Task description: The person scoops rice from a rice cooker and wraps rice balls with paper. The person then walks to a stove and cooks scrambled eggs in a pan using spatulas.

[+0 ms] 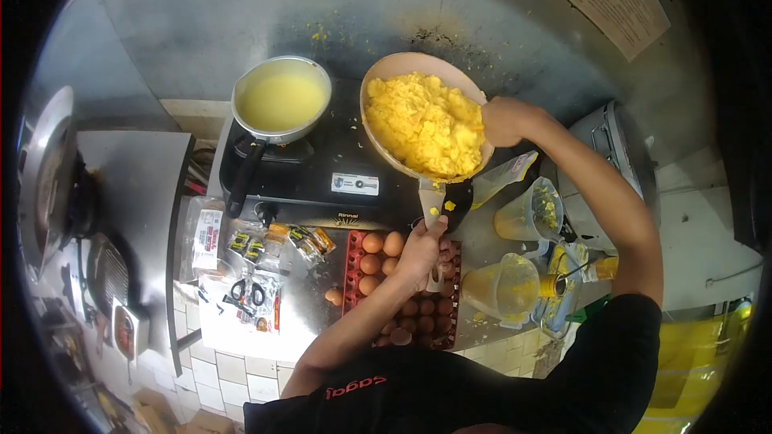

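Scrambled eggs (426, 124) heap up in a light beige frying pan (384, 72) over the right side of a black gas stove (322, 162). My left hand (422, 253) is closed round the pan's handle (431, 199). At the pan's right rim, my right hand (505, 122) is closed; what it holds is hidden by the fingers and the egg. A silver saucepan (319, 72) of pale yellow liquid stands on the left burner, its black handle (246, 177) pointing toward me. Below my left hand lies a red tray (352, 261) of brown eggs.
Plastic jugs (503, 285) with egg residue stand at the right, beside a container of utensils (555, 325). Seasoning packets (301, 243), scissors (248, 293) and a plastic pack (207, 239) lie left of the eggs. A steel counter (133, 161) with pans is farther left.
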Demonstrator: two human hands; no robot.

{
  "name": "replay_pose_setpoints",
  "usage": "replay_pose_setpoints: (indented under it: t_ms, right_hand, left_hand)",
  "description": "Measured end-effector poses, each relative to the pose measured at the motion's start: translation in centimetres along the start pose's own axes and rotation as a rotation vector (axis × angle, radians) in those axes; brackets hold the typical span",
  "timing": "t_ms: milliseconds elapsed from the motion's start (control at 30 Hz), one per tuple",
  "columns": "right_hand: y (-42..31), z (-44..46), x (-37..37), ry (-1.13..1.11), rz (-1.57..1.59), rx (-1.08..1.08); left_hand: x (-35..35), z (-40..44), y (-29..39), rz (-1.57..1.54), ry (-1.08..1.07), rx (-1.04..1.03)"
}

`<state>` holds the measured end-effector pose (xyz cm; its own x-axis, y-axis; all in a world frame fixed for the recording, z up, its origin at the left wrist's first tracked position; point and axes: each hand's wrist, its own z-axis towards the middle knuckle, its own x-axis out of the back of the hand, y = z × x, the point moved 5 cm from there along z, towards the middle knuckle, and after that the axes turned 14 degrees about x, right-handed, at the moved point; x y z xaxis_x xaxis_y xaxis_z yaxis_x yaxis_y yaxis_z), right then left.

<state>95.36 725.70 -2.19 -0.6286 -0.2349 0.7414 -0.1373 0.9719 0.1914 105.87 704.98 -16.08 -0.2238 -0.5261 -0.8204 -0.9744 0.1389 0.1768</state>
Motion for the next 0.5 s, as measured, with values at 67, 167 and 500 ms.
replay_pose_setpoints:
  t_ms: [67, 167, 500]
  right_hand:
    - [-2.4, 0.7, 0.1, -0.023, -0.039, 0.169]
    - [-5.2, 4.6, 0.3, 0.113, 0.08, 0.13]
    - [-2.3, 2.0, 1.2, -0.075, -0.098, 0.119]
  left_hand:
    - [-0.1, 0.0, 0.3, 0.034, 0.028, 0.013]
    - [0.1, 0.0, 0.1, 0.066, 0.067, 0.001]
    - [-0.1, -0.2, 0.5, 0.077, 0.104, -0.063]
